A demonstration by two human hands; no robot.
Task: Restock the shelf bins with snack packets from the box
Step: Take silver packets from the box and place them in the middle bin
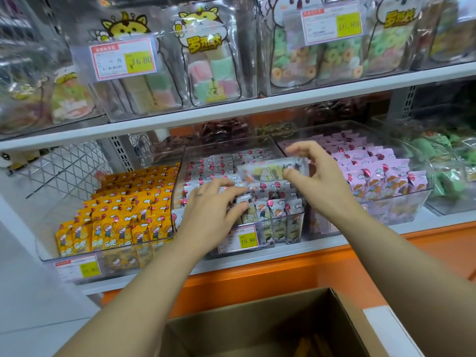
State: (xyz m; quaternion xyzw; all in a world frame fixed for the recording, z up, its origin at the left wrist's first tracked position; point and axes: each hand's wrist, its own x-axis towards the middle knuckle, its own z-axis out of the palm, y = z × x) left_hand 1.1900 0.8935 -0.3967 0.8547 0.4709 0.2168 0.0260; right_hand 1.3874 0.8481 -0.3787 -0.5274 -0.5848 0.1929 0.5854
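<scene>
My right hand [313, 176] pinches a small white snack packet [268, 171] sideways above the middle clear bin [293, 229], which is full of upright white packets [273, 215]. My left hand [215, 207] lies on the front rows of those packets, fingers spread and bent over their tops, a ring on one finger. The open cardboard box [260, 325] sits below the shelf at the bottom of the view, with a few orange packets [306, 346] dimly visible inside.
A bin of orange packets [121, 215] stands left of the middle bin, a bin of pink packets [373, 173] to its right, and green packets [448, 161] at far right. The upper shelf [231, 109] holds clear bags of candy with price tags. An orange ledge [257, 276] runs below.
</scene>
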